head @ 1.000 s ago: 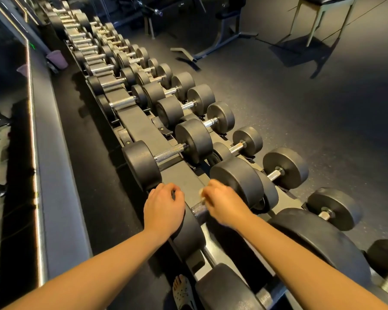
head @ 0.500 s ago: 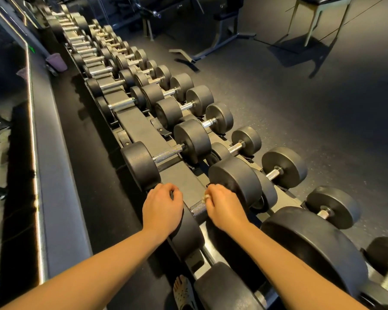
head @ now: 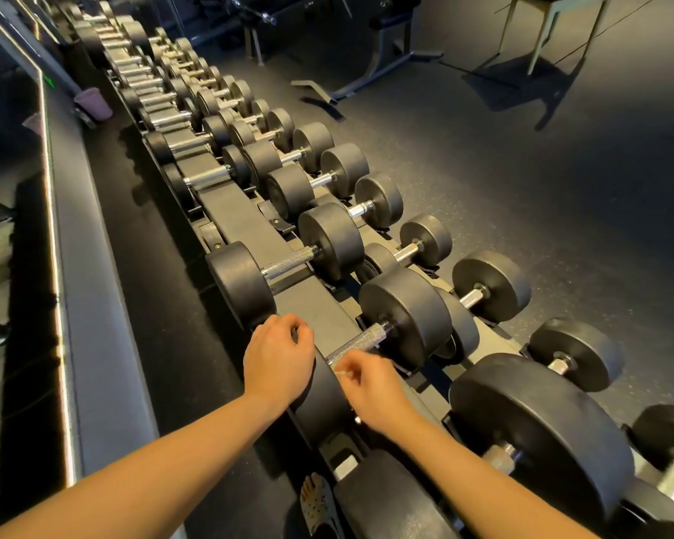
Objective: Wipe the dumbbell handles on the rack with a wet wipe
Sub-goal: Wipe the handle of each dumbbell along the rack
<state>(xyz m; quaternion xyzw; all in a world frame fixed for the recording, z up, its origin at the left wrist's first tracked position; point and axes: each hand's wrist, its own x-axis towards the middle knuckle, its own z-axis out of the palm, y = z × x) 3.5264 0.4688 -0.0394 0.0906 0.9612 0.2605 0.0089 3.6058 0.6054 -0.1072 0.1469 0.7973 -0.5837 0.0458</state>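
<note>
A long rack [head: 246,215] holds several black dumbbells with knurled steel handles. My left hand [head: 279,357] rests curled over the near black head [head: 323,398] of one dumbbell. That dumbbell's handle [head: 360,342] shows bare up to its far head [head: 409,313]. My right hand [head: 370,387] is at the handle's near end, fingers curled round a small pale wet wipe [head: 343,373] of which only a sliver shows.
A bigger dumbbell [head: 541,437] lies right of my right arm, and another [head: 288,262] sits one slot further up the rack. A sandalled foot [head: 320,503] stands below. A ledge [head: 94,305] runs along the left; benches stand on the floor at the back.
My right hand has slid back along the handle toward me, uncovering most of the steel bar. The left hand has stayed on the near head.
</note>
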